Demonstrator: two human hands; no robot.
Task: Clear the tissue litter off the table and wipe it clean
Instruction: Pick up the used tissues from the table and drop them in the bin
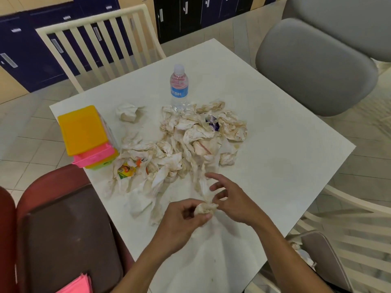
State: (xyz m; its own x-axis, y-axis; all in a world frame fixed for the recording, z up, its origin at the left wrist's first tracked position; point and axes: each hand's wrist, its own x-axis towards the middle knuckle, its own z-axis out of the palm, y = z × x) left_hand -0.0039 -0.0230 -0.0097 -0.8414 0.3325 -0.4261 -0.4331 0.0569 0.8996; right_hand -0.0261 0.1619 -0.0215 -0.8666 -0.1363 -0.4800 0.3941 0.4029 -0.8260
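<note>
Across the middle of the frame, head view: a white square table (275,127) carrying a wide heap of crumpled, brown-stained tissues (182,149).

Item, upper centre: a clear water bottle (179,87), upright, white cap, blue label with the letters "ESH" readable; its base touches the far edge of the heap.

Item, left of the bottle: one balled tissue (127,113), lying apart from the heap.

Item, left of centre: a stack of plastic boxes (88,137), yellow lid on top, pink and green beneath, near the table's left edge and touching the heap.

Item, just below the boxes: a small yellow and orange sachet (126,170) among the tissues; its print is too small to read.

Item, upper right part of the heap: a torn blue and white wrapper (212,123), writing unreadable.

Item, lower centre: left hand (182,220), fingers curled, thumb and fingers pinching a small wad of tissue (206,208) just above the table's near part.

Item, lower centre right: right hand (230,199), thumb and one fingertip nipping the same wad from the other side, remaining fingers spread and raised toward the heap.

Item, lower left: a dark brown tray (67,240) on a red seat, with pink paper (78,286) at its near corner.

Surround: a cream slatted chair (101,37) upper left, a grey padded chair (313,66) upper right.
</note>
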